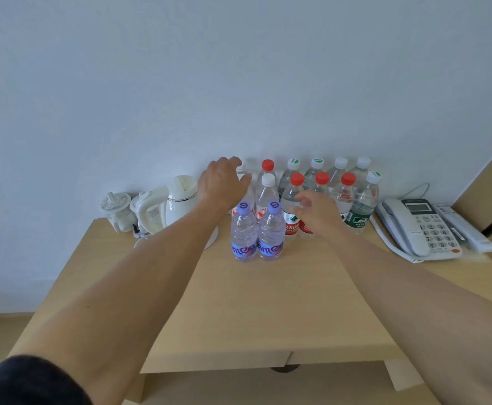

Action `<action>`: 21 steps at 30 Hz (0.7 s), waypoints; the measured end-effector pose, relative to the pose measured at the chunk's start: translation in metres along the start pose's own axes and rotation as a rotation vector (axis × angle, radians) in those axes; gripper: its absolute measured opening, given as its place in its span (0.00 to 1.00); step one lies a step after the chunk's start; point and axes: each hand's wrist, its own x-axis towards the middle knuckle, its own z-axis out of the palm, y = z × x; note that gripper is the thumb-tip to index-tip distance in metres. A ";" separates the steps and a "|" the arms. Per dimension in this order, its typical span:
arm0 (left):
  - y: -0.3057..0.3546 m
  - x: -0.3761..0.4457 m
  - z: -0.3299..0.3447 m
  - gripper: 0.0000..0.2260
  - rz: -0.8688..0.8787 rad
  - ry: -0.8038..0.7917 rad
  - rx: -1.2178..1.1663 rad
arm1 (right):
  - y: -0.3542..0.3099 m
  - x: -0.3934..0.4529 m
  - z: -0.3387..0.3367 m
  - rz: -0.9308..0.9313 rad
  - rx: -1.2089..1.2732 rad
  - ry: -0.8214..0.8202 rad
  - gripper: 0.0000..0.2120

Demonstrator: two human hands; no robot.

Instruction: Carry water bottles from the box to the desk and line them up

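1. The table [256, 311] looks like pale wood laminate, smooth and matt.
2. The water bottles [268, 232] just beyond the fingers [240, 182] are clear, glossy plastic (paper-like labels, smooth caps).
3. The kettle [180, 200] is glossy white plastic with a metal band.
4. The telephone [420, 226] is satin grey plastic.

Bare desk [268, 311] front; bottles [297, 200], kettle [180, 200], phone [423, 226] along wall

We count two clear plastic bottles with purple caps [243, 229], four red-capped bottles [296, 188], at least six white-capped bottles [268, 188], one white electric kettle [182, 200], two white lidded ceramic cups [115, 206], one grey desk telephone [420, 226] and one pale remote control [466, 232].
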 end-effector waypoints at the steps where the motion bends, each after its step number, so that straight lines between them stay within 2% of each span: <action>1: 0.005 0.002 -0.001 0.19 0.024 -0.010 0.000 | -0.001 -0.002 -0.003 0.001 -0.006 0.008 0.15; 12: 0.064 0.016 0.016 0.19 0.227 -0.211 0.133 | 0.017 -0.039 -0.054 0.150 -0.106 0.068 0.21; 16: 0.102 0.008 0.039 0.19 0.322 -0.263 0.118 | 0.030 -0.062 -0.082 0.214 -0.218 0.101 0.20; 20: 0.144 -0.013 0.061 0.17 0.452 -0.283 0.097 | 0.049 -0.087 -0.111 0.311 -0.300 0.096 0.13; 21: 0.155 -0.020 0.066 0.17 0.486 -0.285 0.090 | 0.054 -0.093 -0.119 0.338 -0.309 0.102 0.15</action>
